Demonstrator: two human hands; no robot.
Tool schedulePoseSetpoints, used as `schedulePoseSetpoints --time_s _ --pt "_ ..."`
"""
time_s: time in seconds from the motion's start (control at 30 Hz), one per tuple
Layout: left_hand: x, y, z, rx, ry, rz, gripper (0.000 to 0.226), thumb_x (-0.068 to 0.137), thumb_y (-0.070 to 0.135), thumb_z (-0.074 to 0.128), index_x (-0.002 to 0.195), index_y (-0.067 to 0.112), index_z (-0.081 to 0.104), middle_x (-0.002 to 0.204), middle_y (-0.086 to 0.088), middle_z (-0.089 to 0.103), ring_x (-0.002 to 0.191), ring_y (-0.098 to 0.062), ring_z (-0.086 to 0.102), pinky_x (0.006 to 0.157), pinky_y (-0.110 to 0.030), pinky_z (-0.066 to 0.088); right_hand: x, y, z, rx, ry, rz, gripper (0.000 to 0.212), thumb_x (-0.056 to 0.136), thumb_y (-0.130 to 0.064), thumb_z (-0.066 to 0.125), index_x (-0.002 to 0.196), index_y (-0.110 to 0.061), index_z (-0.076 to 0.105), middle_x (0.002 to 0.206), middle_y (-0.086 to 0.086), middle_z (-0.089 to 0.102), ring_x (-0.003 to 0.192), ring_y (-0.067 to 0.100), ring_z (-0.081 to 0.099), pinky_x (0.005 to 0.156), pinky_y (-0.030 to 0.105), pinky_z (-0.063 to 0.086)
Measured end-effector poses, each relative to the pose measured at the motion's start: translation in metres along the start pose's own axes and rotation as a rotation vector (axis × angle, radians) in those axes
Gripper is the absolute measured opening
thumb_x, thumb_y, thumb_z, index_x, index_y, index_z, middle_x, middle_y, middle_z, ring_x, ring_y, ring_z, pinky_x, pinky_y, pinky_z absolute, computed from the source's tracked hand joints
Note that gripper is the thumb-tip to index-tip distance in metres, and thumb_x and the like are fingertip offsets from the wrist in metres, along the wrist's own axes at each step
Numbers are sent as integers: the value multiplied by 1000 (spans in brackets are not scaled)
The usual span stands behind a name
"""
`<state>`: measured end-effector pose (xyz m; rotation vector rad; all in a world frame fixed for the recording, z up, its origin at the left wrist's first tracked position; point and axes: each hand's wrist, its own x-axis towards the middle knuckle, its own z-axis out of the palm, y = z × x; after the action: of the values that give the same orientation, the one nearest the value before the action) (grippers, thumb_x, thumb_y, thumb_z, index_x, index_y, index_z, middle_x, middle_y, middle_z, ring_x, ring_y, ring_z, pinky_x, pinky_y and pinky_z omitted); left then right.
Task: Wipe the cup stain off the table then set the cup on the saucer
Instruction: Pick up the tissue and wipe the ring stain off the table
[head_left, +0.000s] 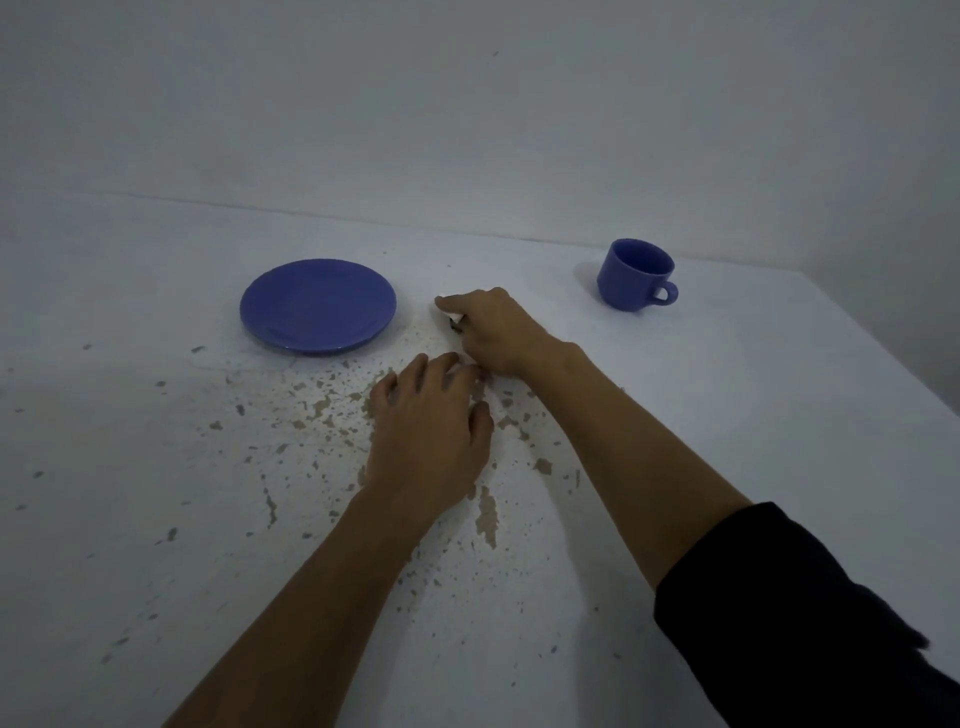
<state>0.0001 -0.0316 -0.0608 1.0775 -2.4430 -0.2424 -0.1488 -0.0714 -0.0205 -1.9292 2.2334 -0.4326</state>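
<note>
White table (727, 415) with flaked paint meets a bare wall. Right hand (493, 327) pinches a small white wad (451, 314) just beside the saucer (317, 306); left hand (426, 431) lies flat, holding nothing. Cup (635, 274) stands upright far right, nearer the right hand.

Dim, seemingly bare grey wall (467, 104) behind table (156, 519).

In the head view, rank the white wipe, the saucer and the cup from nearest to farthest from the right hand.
Measured from the right hand:
1. White wipe: pinched under its fingers, touching the hand.
2. Saucer: on the table just to the hand's left, empty.
3. Cup: upright, off to the right and farther back, handle pointing right.
</note>
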Motion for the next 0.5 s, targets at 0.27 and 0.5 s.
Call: schedulePoseSetpoints --time_s 0.27,0.5 --pt "-1 -1 0 4 -27 -2 44 91 38 37 132 26 48 144 -1 45 134 -23 36 109 -49 21 -15 24 -35 310 -19 19 41 92 3 41 124 -10 63 135 7 59 127 18 51 105 23 35" --pt "-2 -1 -1 -4 -38 -14 45 93 39 37 135 26 45 148 0 41 139 -23 30 112 -48 17 0 40 -26 267 257 98 38 98 -6 35 127 -13 58 135 8 58 125 22 52 104 25 36"
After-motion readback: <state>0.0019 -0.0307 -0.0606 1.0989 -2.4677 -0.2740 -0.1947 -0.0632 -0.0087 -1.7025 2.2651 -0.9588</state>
